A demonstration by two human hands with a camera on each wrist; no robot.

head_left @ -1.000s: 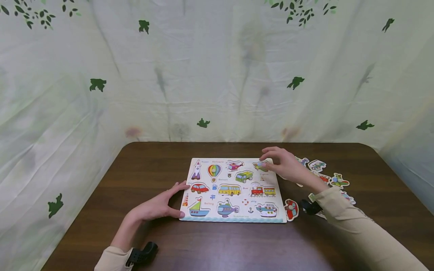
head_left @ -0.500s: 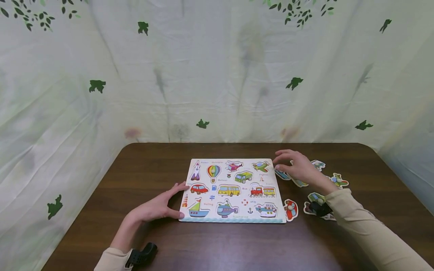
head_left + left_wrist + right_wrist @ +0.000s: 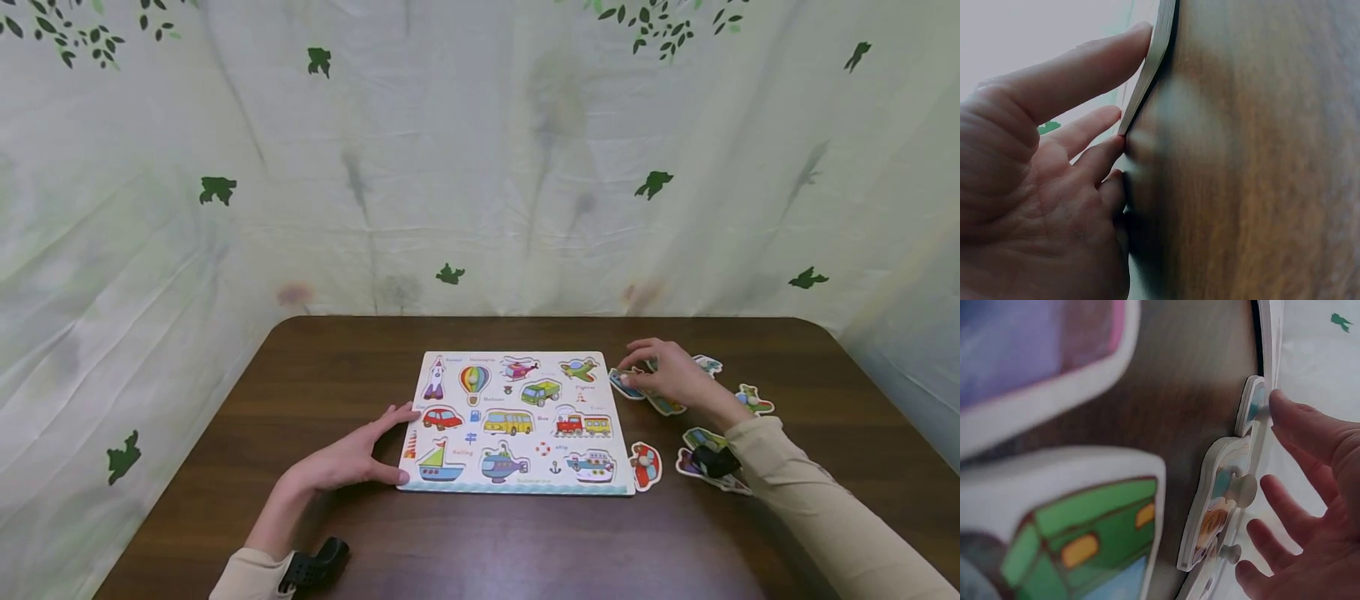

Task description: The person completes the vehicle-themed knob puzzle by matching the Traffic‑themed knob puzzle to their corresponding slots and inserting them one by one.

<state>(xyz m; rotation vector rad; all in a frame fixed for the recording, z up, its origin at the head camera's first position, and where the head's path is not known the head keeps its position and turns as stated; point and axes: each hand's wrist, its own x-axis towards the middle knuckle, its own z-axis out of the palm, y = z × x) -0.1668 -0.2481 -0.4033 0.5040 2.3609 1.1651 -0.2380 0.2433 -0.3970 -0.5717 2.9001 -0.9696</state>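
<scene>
A white puzzle board (image 3: 468, 483) printed with vehicles lies flat on the table. My left hand (image 3: 348, 454) rests against its left edge, thumb and fingers spread; in the left wrist view the thumb (image 3: 1085, 78) and fingertips touch the board's side. Beyond the board's right edge, my right hand (image 3: 671, 375) is over a group of loose pieces. Its thumb and index finger pinch the small knob of a blue puzzle piece (image 3: 624, 385), which lies flat; the thumb (image 3: 1307, 428) partly hides the knob. The other right fingers are free, over a neighbouring knobbed piece (image 3: 1213, 500).
A red piece (image 3: 646, 467) lies against the board's lower right corner. More loose pieces lie under and around the right forearm, among them a green-and-red piece (image 3: 754, 400) and a purple-edged piece (image 3: 731, 482). A printed curtain (image 3: 480, 167) hangs behind the brown table (image 3: 510, 542).
My right hand has moved right, off the board's upper right corner, and down to the blue piece, its thumb and index finger drawing together. My left hand and the board have stayed in place.
</scene>
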